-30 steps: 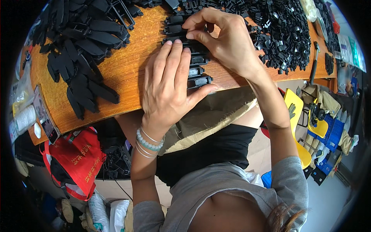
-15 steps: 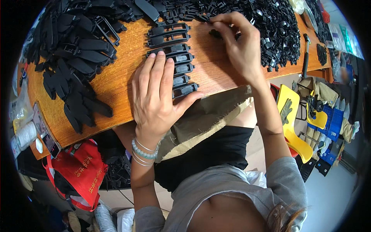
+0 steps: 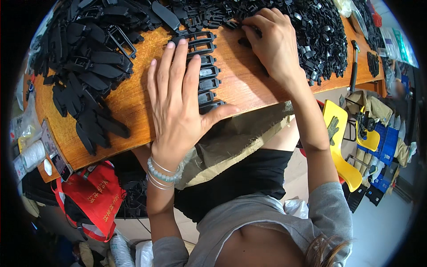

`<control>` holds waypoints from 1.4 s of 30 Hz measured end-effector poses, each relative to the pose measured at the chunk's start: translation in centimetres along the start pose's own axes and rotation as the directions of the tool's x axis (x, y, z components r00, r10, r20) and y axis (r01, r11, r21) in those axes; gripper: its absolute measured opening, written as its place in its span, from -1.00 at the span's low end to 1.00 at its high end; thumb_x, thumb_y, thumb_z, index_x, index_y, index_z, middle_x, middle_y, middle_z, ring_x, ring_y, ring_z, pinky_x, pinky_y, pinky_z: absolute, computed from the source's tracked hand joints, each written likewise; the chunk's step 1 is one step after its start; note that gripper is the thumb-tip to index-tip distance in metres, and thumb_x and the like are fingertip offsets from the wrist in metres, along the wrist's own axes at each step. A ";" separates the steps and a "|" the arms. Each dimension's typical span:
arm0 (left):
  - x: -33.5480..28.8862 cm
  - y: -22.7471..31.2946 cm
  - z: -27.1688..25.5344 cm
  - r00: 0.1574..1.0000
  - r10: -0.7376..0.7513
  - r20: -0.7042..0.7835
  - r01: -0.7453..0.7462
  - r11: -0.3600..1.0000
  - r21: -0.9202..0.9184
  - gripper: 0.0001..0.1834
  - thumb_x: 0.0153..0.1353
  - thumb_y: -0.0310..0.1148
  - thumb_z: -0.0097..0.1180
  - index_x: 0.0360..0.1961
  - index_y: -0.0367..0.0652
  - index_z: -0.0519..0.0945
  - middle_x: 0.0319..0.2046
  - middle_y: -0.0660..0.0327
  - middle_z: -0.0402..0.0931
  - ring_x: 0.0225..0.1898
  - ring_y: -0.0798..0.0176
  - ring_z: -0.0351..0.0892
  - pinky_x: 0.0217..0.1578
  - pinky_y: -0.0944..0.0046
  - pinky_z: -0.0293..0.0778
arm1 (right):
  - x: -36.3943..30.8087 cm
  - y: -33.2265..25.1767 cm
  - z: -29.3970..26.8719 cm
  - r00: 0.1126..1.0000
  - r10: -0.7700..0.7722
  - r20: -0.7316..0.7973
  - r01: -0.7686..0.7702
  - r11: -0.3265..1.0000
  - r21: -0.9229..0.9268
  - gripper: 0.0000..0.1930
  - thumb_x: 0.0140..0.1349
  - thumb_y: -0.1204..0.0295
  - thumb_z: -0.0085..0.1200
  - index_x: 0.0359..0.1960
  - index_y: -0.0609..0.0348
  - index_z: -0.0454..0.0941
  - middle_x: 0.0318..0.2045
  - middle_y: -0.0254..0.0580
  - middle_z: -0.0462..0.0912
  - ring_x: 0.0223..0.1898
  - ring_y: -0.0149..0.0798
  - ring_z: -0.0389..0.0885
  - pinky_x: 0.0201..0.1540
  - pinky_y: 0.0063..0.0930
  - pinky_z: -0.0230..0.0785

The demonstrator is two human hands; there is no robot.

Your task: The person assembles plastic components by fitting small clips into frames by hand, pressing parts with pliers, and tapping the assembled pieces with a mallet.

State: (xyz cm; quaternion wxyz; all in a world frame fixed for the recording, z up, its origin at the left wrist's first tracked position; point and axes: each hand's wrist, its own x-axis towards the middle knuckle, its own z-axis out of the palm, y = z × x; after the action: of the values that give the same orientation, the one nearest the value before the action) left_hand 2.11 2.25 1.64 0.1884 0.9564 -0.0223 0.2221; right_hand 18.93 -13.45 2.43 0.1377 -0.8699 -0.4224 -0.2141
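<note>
A row of black plastic frame-like parts (image 3: 207, 72) runs from far to near across the wooden table. My left hand (image 3: 177, 100) lies over the left side of this row, fingers stretched and spread, covering several of the parts' left ends. Its fingertips reach toward the far end, and the thumb points right, beside the nearest part. At the edge of a heap of small black plastic pieces (image 3: 318, 42), my right hand (image 3: 275, 44) has its fingers curled together. Something dark shows at those fingertips, but its kind is hidden. More small dark pieces lie under that hand.
Flat black plastic pieces (image 3: 104, 58) are heaped at the left. A hammer-like tool (image 3: 354, 66) lies near the table's right end. Brown cloth (image 3: 240, 138) hangs at the front edge above my lap. A yellow chair (image 3: 333, 133) stands right; a red bag (image 3: 93, 196) is below left.
My left hand has slid farther along the row, its fingers spreading more. My right hand has shifted slightly away from me, with its fingers curled closer together.
</note>
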 end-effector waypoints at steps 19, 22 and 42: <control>0.2 -0.4 0.5 1.000 0.024 -0.008 -0.024 1.000 0.002 -0.05 0.01 0.37 -0.01 -0.03 -0.48 0.46 0.07 -0.21 0.38 0.19 -0.20 0.30 0.25 -0.23 0.08 | 4.2 -3.8 -0.6 0.923 -0.347 0.166 0.242 0.859 0.450 -0.92 0.04 0.56 0.18 -0.41 0.30 0.57 -0.47 -0.08 0.55 -0.41 -0.11 0.52 -0.29 -0.33 0.39; 0.2 -0.3 0.4 1.000 0.004 0.008 -0.004 1.000 -0.005 -0.05 -0.01 0.36 0.03 0.01 -0.44 0.44 0.11 -0.18 0.36 0.21 -0.18 0.29 0.26 -0.21 0.06 | 4.0 -4.3 -0.2 0.932 -0.342 0.115 0.284 0.892 0.353 -0.92 0.03 0.57 0.17 -0.40 0.27 0.56 -0.47 -0.09 0.55 -0.39 -0.07 0.52 -0.29 -0.32 0.38; 0.1 -0.4 0.2 0.999 -0.017 0.034 0.017 1.000 -0.004 -0.06 -0.03 0.32 0.10 0.06 -0.40 0.44 0.16 -0.13 0.35 0.23 -0.14 0.29 0.27 -0.17 0.05 | 1.0 -2.4 -0.7 0.991 0.121 0.052 -0.131 0.951 0.280 -0.84 0.01 0.49 0.23 -0.34 0.24 0.62 -0.47 -0.12 0.60 -0.32 -0.08 0.55 -0.19 -0.27 0.41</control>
State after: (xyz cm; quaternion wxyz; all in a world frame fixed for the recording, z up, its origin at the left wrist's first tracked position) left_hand 2.37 2.56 1.33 0.1919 0.9598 -0.0179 0.2042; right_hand 17.45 -11.61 3.66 0.2667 -0.8700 -0.3947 -0.1272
